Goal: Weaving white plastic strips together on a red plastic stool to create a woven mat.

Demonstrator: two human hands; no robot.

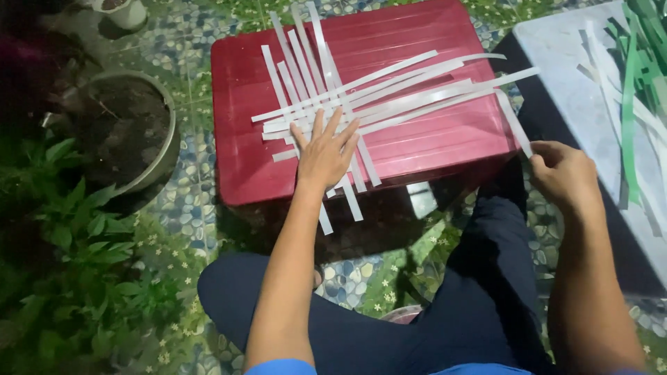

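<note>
Left hand: (325,154) flat, fingers spread, pressing down on the crossed white strips (361,97).
Right hand: (564,173) fingers curled, pinching the near end of one loose white strip (514,121) off the edge.
Strips: lying on the red plastic stool top (417,149), fanning out beyond the left fingertips.
Progress: looks early; a few strips cross under the palm, most lie unwoven, ends free.
Beyond right knuckles: grey surface (563,83) with green strips (629,118).
Left of fingers: soil pot (163,149).
</note>
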